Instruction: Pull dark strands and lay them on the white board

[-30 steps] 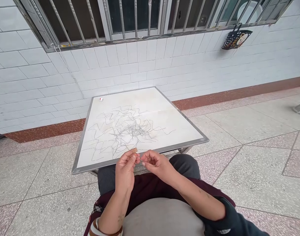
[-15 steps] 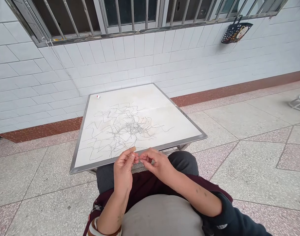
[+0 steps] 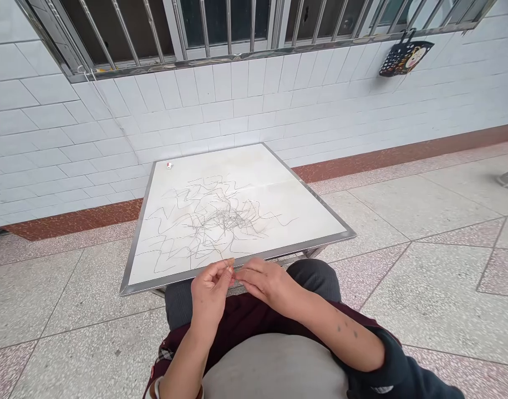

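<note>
Left hand [image 3: 210, 288] pinches small tan piece [image 3: 230, 261] over near edge of metal-rimmed table [image 3: 279, 172]; right hand [image 3: 273, 284] narrowed beside it, contents hidden. Thin wavy strands [image 3: 228, 219] mid-table. Apparent step: two-handed fingertip work; next move likely calls for steady left pinch.

One left hand [image 3: 210, 292], thumb drawn to forefinger; one right hand [image 3: 274, 286], back upward, fingers bent; both forearms [image 3: 345, 334] converge inward.

Left hand [image 3: 208, 291] pinching tan piece [image 3: 230, 261], right hand [image 3: 271, 286] alongside, strands [image 3: 229, 219] (tangled), white table [image 3: 245, 163]
</note>
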Demonstrator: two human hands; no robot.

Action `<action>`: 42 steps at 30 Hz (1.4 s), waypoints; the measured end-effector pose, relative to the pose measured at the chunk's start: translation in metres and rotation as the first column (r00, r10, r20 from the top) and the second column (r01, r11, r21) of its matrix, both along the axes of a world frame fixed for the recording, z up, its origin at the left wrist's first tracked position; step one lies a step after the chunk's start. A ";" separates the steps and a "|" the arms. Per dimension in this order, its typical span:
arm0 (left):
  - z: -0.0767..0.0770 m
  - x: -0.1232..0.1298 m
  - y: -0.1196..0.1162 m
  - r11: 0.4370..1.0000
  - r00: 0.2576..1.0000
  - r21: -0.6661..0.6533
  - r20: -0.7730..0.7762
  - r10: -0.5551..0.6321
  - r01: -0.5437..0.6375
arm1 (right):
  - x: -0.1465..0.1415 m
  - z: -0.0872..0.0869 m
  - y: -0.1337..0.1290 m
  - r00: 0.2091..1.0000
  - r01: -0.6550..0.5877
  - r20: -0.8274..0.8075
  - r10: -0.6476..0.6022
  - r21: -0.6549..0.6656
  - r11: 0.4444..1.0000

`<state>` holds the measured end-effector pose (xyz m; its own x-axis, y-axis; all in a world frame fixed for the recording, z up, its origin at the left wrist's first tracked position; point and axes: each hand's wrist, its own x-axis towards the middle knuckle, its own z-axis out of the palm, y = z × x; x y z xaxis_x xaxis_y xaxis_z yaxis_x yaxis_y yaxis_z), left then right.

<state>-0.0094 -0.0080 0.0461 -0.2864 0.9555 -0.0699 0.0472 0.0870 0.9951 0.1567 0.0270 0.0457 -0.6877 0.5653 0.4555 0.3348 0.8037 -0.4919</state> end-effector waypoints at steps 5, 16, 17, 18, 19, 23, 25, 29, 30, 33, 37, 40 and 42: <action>-0.007 0.000 -0.002 0.997 0.995 -0.013 -0.061 -0.079 0.078 | 0.006 0.019 0.012 0.958 -0.211 0.234 0.165 0.187 0.959; -0.019 -0.003 0.009 0.999 0.971 -0.037 0.239 0.015 -0.006 | 0.005 0.016 0.031 1.000 0.014 0.016 -0.021 0.334 0.943; -0.019 -0.004 0.011 0.999 0.963 -0.032 0.265 0.038 -0.031 | 0.006 0.012 0.029 0.985 0.157 -0.122 -0.125 0.310 0.938; -0.019 -0.004 0.012 0.999 0.958 -0.025 0.282 0.054 -0.049 | 0.006 0.007 0.027 0.941 0.287 -0.252 -0.225 0.247 0.925; -0.019 -0.004 0.013 0.998 0.954 -0.018 0.292 0.061 -0.058 | 0.006 0.001 0.025 0.886 0.373 -0.347 -0.307 0.142 0.917; -0.017 0.001 0.013 0.999 0.946 0.000 0.320 0.041 -0.043 | -0.002 -0.023 0.016 0.805 0.133 -0.431 -0.407 -0.538 0.832; -0.017 0.005 0.012 1.000 0.949 0.005 0.315 0.007 -0.008 | -0.010 -0.027 0.013 0.789 -0.123 -0.472 -0.394 -0.749 0.652; -0.018 0.009 0.008 0.997 0.958 0.038 0.278 -0.077 0.069 | -0.021 -0.021 0.009 0.732 -0.323 -0.545 -0.408 -0.805 0.497; -0.019 0.009 0.008 0.996 0.958 0.049 0.274 -0.084 0.073 | -0.023 -0.019 0.009 0.723 -0.333 -0.553 -0.415 -0.804 0.492; -0.020 0.010 0.006 0.995 0.958 0.073 0.276 -0.079 0.061 | -0.023 -0.016 0.007 0.699 -0.336 -0.566 -0.437 -0.799 0.499; -0.019 0.012 0.006 0.996 0.951 0.070 0.303 -0.066 0.046 | -0.018 -0.017 0.004 0.726 -0.304 -0.560 -0.398 -0.781 0.545; -0.017 0.013 0.006 0.998 0.920 0.050 0.390 -0.047 0.030 | -0.015 -0.019 0.002 0.776 -0.273 -0.549 -0.310 -0.735 0.620; -0.015 0.014 0.006 0.999 0.885 0.032 0.465 -0.038 0.026 | -0.014 -0.020 0.002 0.777 -0.237 -0.545 -0.315 -0.717 0.656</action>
<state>0.0046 -0.0019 0.0307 -0.1958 0.9668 -0.1642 -0.4195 0.0688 0.9052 0.1426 0.0288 0.0255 -0.4027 0.8999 0.1675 -0.2168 0.0840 -0.9726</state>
